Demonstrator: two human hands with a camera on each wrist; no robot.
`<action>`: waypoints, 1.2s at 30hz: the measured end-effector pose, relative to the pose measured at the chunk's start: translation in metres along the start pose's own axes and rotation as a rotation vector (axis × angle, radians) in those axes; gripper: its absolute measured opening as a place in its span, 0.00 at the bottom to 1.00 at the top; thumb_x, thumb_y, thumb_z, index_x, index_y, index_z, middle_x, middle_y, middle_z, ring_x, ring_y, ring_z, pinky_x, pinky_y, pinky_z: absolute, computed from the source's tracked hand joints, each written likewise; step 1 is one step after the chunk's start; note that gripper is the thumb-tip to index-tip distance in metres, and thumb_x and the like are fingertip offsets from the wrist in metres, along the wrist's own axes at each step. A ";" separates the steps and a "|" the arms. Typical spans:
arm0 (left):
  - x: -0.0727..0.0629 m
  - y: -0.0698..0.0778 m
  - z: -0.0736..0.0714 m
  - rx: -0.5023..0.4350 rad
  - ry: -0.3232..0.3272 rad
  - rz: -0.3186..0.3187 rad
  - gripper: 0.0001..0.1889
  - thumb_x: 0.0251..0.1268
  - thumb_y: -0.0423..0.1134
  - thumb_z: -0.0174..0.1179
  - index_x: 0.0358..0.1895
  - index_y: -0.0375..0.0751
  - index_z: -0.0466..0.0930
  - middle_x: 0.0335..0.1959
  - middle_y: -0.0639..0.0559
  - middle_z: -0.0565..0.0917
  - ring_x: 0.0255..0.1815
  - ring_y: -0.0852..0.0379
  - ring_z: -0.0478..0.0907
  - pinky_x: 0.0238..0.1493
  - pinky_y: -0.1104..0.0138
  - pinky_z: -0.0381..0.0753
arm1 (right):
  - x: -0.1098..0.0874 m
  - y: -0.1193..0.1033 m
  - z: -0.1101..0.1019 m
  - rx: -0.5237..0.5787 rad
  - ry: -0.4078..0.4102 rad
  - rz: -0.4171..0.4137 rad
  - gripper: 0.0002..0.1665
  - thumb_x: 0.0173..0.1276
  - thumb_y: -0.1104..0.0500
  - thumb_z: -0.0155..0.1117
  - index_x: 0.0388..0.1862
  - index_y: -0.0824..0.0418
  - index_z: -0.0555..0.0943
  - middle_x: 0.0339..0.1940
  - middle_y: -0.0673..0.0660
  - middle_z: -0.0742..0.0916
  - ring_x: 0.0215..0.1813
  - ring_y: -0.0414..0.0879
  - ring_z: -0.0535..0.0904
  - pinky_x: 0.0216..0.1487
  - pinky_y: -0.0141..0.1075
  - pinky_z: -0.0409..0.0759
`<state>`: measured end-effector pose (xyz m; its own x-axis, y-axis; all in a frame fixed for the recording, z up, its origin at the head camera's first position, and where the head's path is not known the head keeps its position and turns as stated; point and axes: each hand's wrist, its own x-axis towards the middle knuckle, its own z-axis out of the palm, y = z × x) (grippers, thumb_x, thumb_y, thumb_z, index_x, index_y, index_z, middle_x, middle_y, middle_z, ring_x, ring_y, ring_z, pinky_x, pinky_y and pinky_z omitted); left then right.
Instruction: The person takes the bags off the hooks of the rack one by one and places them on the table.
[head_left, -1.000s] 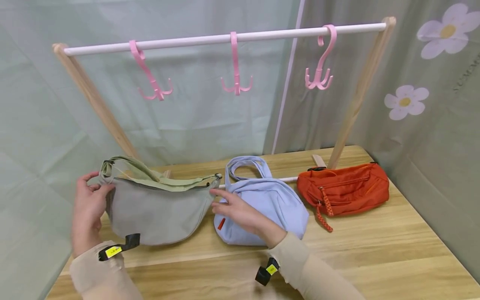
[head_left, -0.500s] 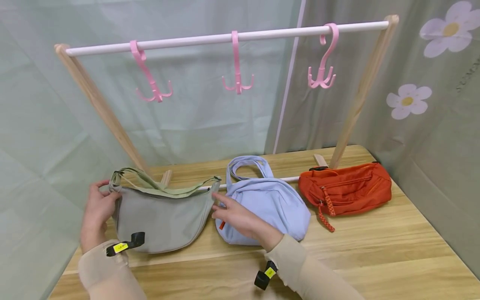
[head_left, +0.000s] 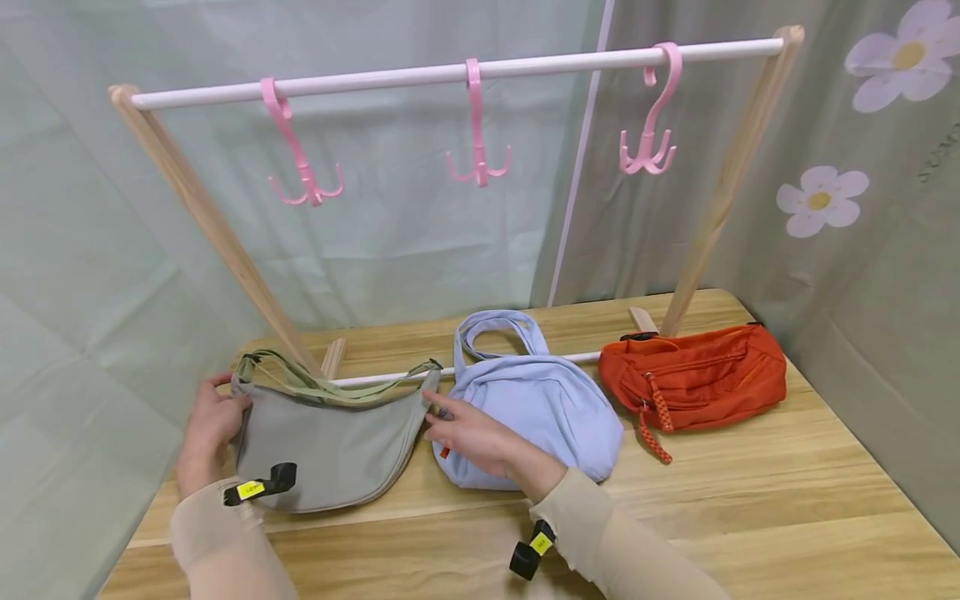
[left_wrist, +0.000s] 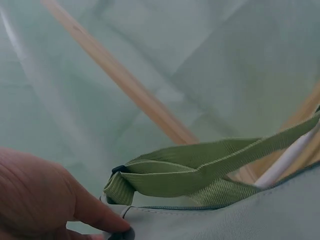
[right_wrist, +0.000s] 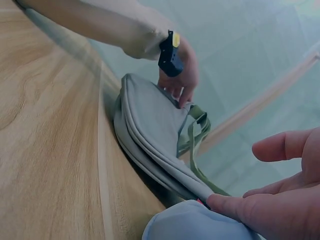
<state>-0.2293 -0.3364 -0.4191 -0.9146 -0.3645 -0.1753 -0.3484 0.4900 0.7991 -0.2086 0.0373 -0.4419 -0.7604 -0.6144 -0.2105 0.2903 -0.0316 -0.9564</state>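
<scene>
A grey-green half-moon shoulder bag (head_left: pixel 322 446) with a light green webbing strap (left_wrist: pixel 210 175) stands at the left of the wooden table, tilted back slightly. My left hand (head_left: pixel 212 429) pinches its upper left corner between thumb and fingers. At the bag's upper right end is my right hand (head_left: pixel 480 437); in the right wrist view one fingertip touches that end while the other fingers are held apart from it. Behind my right hand lies a light blue handbag (head_left: pixel 540 408), its handles (head_left: pixel 498 321) looped upward. Part of its left side is hidden by that hand.
A red-orange waist bag (head_left: pixel 697 379) lies on the right of the table (head_left: pixel 750 508). Over the bags stands a rack with a white rail (head_left: pixel 375 81) and wooden legs. Pink hooks (head_left: pixel 300 158) hang from the rail. Fabric curtains surround the table.
The grey-green bag and my left hand have moved down and slightly right, and its strap has sunk lower. My right hand has stayed nearly in place at the bag's right end.
</scene>
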 end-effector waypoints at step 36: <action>-0.016 0.038 0.006 -0.055 0.285 0.134 0.23 0.81 0.41 0.49 0.74 0.42 0.69 0.51 0.56 0.81 0.39 0.70 0.76 0.36 0.76 0.73 | -0.022 -0.042 -0.029 -0.151 -0.058 -0.170 0.33 0.79 0.65 0.53 0.81 0.59 0.65 0.84 0.55 0.64 0.84 0.53 0.57 0.81 0.50 0.57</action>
<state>-0.2296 -0.3075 -0.3889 -0.8543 -0.5110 0.0954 -0.2106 0.5080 0.8352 -0.2207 0.0748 -0.4029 -0.7550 -0.6547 -0.0359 0.0672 -0.0228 -0.9975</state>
